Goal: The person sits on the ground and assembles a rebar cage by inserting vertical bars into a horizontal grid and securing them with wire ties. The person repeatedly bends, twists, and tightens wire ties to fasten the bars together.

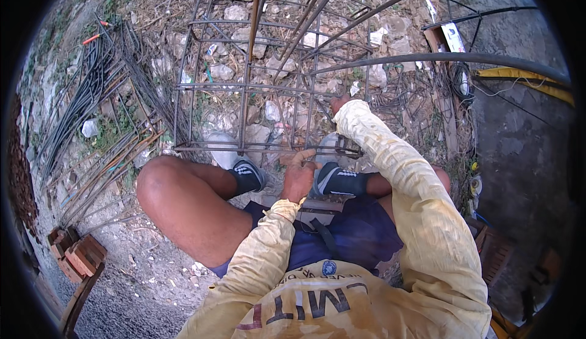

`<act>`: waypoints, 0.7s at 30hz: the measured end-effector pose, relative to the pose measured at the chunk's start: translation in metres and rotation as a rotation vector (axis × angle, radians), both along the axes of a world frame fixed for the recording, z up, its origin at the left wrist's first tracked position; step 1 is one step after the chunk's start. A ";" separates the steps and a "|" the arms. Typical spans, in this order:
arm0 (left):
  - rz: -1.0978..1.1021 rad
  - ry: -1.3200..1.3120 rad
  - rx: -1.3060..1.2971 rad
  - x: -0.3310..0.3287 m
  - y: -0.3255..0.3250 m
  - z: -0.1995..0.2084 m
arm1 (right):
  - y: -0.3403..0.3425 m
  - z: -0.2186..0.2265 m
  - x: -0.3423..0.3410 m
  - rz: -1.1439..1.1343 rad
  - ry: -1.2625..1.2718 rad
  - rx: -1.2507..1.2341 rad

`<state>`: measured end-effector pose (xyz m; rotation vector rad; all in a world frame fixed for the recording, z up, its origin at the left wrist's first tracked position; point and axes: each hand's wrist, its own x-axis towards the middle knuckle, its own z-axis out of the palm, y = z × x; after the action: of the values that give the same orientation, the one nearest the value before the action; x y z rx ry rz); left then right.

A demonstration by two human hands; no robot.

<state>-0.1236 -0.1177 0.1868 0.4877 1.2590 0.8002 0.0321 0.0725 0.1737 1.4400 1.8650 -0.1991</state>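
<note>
A cage of tied steel rebar (212, 87) lies over rubble in front of me, with several long bars rising from it. My left hand (298, 178) is closed, its fingers curled beside the cage's near bar (268, 151). What it holds, if anything, is too small to make out. Farther out, my right hand (340, 102) reaches a crossing of bars on the cage's right side. Its fingers look bent inward; the yellowish sleeve (372, 131) and the bars hide most of them. My feet, in dark socks (342, 181), reach under the near edge of the cage.
Bundles of thin rods (91, 88) lie on the ground at the left. Red bricks (83, 255) are stacked at the lower left. Long curved bars (439, 58) sweep across to the upper right. A yellow strip (528, 77) and a dark coil (462, 82) lie at the right.
</note>
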 end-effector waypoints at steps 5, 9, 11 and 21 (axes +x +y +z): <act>0.028 0.001 0.057 0.007 -0.005 -0.012 | 0.016 -0.051 0.025 0.129 -0.085 -0.187; 0.035 -0.016 -0.001 0.000 -0.004 -0.017 | 0.014 0.028 -0.032 0.091 0.087 -0.215; 0.012 0.025 -0.019 0.001 0.000 -0.008 | 0.021 -0.026 0.027 0.004 0.368 -0.143; 0.063 0.259 -0.069 -0.003 0.004 -0.015 | -0.018 -0.028 0.035 -0.280 0.151 -0.158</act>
<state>-0.1264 -0.1139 0.1716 0.5095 1.5429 0.7600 0.0668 0.0542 0.1459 1.6072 1.7145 -0.5931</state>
